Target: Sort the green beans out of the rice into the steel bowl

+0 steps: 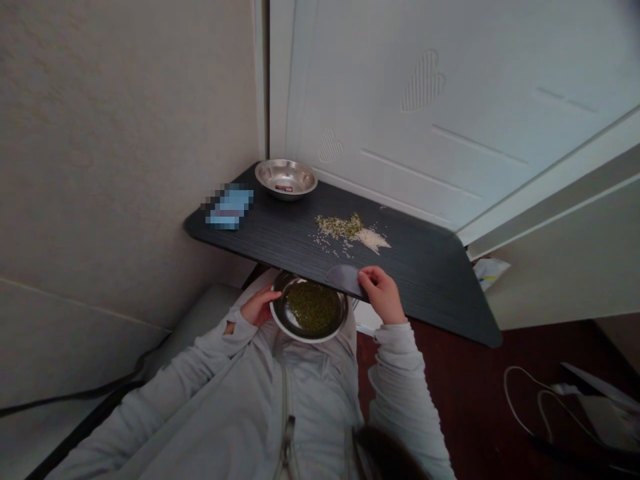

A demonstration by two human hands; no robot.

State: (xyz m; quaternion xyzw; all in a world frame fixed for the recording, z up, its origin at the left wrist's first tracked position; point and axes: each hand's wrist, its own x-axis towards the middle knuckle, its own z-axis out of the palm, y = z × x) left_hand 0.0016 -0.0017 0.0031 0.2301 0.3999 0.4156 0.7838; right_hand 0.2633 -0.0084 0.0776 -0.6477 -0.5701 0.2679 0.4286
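Scraper (343, 276) between pinched right fingers (369, 275); bowl (287, 327) of green grains (314, 308) in curled left fingers (269, 296)

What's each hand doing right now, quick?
Left hand: closed, holding the round silver metal bowl of small green grains by its rim.
Right hand: closed, pinching a thin, grey, rounded sheet.

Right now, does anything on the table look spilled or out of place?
Some loose pale grains lie scattered on the dark table, on the near side of the green-and-white pile. They look spilled because they lie apart from it.
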